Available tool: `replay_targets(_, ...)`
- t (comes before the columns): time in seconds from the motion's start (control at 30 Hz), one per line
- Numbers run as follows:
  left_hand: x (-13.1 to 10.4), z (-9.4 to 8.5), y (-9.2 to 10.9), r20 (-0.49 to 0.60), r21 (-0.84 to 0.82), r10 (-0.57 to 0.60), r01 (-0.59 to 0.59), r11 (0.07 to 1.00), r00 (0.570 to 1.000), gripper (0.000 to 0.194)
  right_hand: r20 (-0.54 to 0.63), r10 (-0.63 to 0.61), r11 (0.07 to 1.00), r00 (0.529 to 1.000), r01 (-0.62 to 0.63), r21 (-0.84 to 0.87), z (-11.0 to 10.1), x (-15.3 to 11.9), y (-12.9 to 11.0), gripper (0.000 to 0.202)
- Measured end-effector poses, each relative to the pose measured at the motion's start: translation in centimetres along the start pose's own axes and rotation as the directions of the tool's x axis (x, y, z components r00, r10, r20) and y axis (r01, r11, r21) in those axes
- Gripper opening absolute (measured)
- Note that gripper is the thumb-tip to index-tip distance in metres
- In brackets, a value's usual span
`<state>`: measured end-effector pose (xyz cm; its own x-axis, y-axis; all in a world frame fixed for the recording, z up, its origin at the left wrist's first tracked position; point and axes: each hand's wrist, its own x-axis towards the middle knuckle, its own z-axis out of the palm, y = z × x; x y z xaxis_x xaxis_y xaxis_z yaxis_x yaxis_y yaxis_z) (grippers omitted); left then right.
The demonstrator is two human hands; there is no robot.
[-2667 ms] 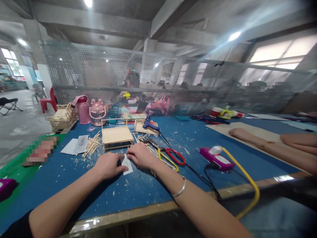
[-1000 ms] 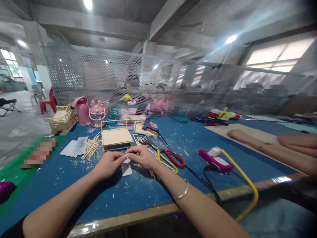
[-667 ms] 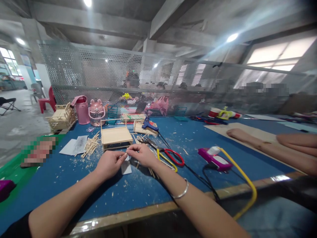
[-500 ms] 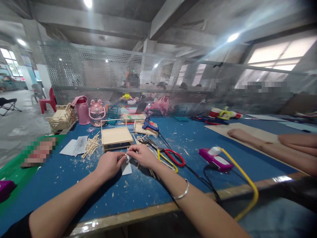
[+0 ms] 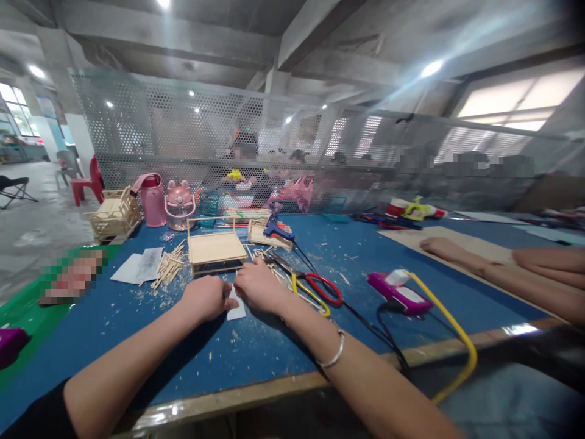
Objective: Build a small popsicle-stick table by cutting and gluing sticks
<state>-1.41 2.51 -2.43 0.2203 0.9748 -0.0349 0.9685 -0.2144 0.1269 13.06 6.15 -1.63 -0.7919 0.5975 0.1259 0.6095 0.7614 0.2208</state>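
Observation:
Over a small white paper piece [image 5: 236, 311] on the blue table, my two hands sit close together. My left hand [image 5: 206, 297] is closed, its thumb near the top of the paper. Beside it my right hand [image 5: 259, 286] is also closed, fingers curled down at the paper's upper right. Anything in the fingers is hidden or too small to name. Just behind stands a little wooden stick-built frame with a flat panel [image 5: 217, 249]. A heap of thin wooden sticks [image 5: 170, 264] lies left of it, and scissors with red and yellow handles [image 5: 322, 289] lie to the right.
A blue glue gun [image 5: 276, 229] rests at the back near a pink bottle [image 5: 152, 200] and a pink jug [image 5: 179, 207]. Paper sheets [image 5: 137, 267] lie left. A purple device [image 5: 400, 294] with a yellow cable sits right, near another person's arm [image 5: 461, 256]. Metal mesh [image 5: 183, 134] stands behind.
My fingertips, which met above the paper, are now lower and more curled. Both hands have turned slightly, and my left thumb has come down toward the paper.

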Motion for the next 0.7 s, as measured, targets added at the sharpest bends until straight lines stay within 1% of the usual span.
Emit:
replay_targets(0.1, 0.10, -0.07, -0.05, 0.003, -0.010, 0.001, -0.001, 1.000, 1.000, 0.035, -0.008, 0.024, 0.999, 1.000, -0.024, -0.034, -0.14, 0.08, -0.36, 0.021)
replay_targets(0.3, 0.02, -0.12, 0.01, 0.007, -0.028, -0.017, 0.017, 0.999, 1.000, 0.034, 0.005, 0.003, 0.997, 1.000, -0.003, -0.082, -0.27, 0.10, -0.54, 0.019)
replay_targets(0.43, 0.00, -0.17, 0.05, 0.014, -0.037, -0.037, 0.038, 0.999, 0.999, 0.036, 0.059, 0.003, 0.998, 0.998, 0.000, -0.056, -0.36, 0.10, -0.40, 0.018)
replay_targets(0.57, -0.03, -0.17, 0.04, 0.006, -0.043, -0.033, 0.033, 0.999, 0.999, 0.035, 0.028, 0.046, 0.999, 0.999, -0.045, -0.020, -0.32, -0.01, -0.33, 0.019)
replay_targets(0.7, -0.15, -0.35, 0.13, 0.004, -0.025, -0.029, 0.029, 0.999, 1.000, 0.035, 0.084, 0.033, 0.999, 0.996, -0.033, -0.005, -0.48, -0.05, -0.45, 0.017)
